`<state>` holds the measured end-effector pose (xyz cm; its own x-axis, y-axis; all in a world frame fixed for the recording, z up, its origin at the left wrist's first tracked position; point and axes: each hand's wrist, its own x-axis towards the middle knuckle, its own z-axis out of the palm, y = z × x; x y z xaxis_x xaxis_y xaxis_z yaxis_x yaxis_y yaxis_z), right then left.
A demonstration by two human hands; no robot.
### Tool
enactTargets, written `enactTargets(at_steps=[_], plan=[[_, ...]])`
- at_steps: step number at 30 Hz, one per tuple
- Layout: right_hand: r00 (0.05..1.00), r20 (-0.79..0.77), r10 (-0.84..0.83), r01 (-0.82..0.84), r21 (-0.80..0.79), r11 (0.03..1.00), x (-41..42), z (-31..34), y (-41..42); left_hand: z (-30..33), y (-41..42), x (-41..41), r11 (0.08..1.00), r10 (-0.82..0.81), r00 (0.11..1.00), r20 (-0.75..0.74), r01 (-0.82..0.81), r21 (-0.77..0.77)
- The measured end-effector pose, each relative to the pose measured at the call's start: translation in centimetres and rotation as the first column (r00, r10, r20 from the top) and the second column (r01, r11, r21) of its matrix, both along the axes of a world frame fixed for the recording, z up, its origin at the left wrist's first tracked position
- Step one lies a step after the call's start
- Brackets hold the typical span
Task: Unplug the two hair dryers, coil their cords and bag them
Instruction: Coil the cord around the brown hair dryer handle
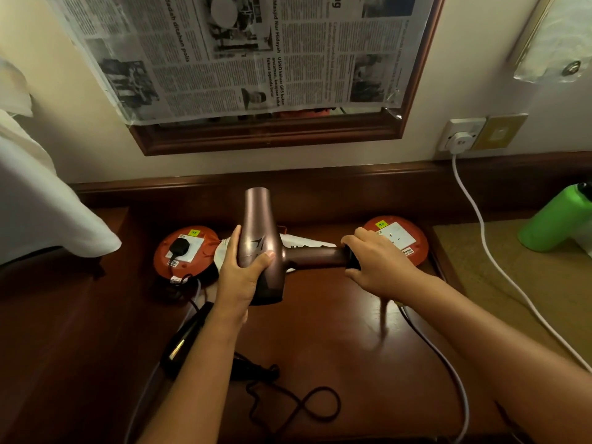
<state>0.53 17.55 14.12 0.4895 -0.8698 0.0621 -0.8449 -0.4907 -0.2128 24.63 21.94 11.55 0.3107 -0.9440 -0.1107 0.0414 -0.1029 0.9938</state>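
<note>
left hand [242,277] wraps pink dryer [260,238] barrel, lifted over desk [320,331] to free its cord | right hand [373,262] curls round handle end, likely to start coiling | black dryer [187,336] lies on desk, plug [179,248] in left socket

dryer [259,232] above desk [336,331], between reels [184,254]

Warm, dim indoor light falls from above, leaving a soft sheen on the dark wooden desk [336,315] near its centre and deep shadow at its left edge. Wide-angle distortion bends the mirror frame [266,136] and walls; a motion-blurred streak trails below the right hand [378,261].
</note>
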Motion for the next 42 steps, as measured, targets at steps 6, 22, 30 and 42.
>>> enactTargets(at_steps=[6, 22, 30, 42], plan=[[0.958, 0.247, -0.150, 0.072, 0.297, 0.952, 0.7, 1.9, 0.2, 0.0, 0.2, 0.2, 0.999, 0.041, 0.999, 0.006, -0.040, -0.036], [0.579, 0.610, -0.542, 0.254, 0.497, 0.830, 1.5, -0.4, 2.5, 0.6, 0.1, -0.7, 0.986, 0.162, 0.987, -0.013, -0.162, -0.025], [0.490, 0.730, -0.476, 0.117, 0.486, 0.866, 1.1, -2.2, 3.5, 1.2, -0.6, -1.1, 0.982, 0.188, 0.978, -0.096, -0.188, 0.003], [0.325, 0.795, -0.513, 0.116, 0.505, 0.855, 1.2, -3.6, 4.3, 3.1, -0.8, -2.2, 0.979, 0.205, 0.970, -0.131, -0.204, 0.019]])
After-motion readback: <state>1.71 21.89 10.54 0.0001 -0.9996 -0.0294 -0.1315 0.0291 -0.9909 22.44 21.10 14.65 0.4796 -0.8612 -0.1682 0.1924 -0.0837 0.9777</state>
